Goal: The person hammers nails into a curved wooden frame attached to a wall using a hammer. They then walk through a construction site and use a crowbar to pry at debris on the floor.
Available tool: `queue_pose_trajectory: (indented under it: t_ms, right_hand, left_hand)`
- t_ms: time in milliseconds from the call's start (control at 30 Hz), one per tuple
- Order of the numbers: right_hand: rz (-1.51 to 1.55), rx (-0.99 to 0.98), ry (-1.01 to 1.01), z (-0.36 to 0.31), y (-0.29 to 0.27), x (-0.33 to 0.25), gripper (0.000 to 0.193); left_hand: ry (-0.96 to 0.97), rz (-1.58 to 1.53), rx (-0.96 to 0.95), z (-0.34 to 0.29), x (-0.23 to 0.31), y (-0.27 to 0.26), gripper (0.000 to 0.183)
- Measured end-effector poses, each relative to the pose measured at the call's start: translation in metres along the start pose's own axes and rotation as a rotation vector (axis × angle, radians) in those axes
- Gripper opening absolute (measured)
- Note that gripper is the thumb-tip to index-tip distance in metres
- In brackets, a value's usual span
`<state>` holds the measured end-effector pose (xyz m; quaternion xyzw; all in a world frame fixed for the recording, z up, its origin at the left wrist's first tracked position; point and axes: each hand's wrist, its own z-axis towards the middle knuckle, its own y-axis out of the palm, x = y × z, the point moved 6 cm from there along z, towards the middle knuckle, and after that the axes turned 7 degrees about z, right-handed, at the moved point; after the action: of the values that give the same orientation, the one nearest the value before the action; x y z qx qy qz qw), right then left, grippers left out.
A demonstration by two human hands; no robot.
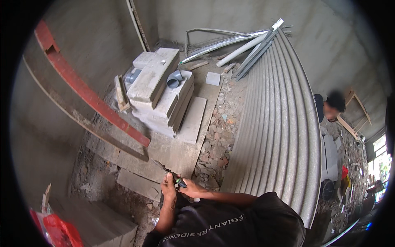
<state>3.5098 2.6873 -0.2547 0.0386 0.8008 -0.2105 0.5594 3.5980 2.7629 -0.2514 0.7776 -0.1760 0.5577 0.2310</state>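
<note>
Close in front of my body, both hands are together on a small hand tool point(181, 182) with a green-and-black handle. Its narrow, pointed dark metal end sticks out up and to the left past my fingers; its exact kind cannot be made out. My left hand point(168, 188) is closed, its thumb against the tool's middle. My right hand point(192, 189) comes in from the right, with its fingers wrapped round the handle. Beyond the tip lies a flat grey board point(164, 163) on the ground.
Ahead stands a stack of pale blocks point(154, 78) bearing grey pipe elbows point(174, 79). A red beam point(94, 99) slants at left. Corrugated sheets point(271, 136) rise on my right beside rubble point(216, 142). Another person point(332, 106) is beyond them. A red plastic bag point(61, 230) sits lower left.
</note>
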Motion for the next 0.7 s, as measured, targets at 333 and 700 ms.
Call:
queue_pose_trajectory:
  t_ms: [333, 700]
  right_hand:
    - [0.133, 0.32, -0.034, 0.134, -0.118, -0.015, 0.029]
    - [0.248, 0.687, 0.033, 0.198, -0.234, -0.023, 0.023]
  left_hand:
    - [-0.005, 0.067, -0.273, 0.18, 0.053, 0.101, 0.032]
    - [-0.17, 0.075, -0.722, 0.298, 0.098, 0.224, 0.035]
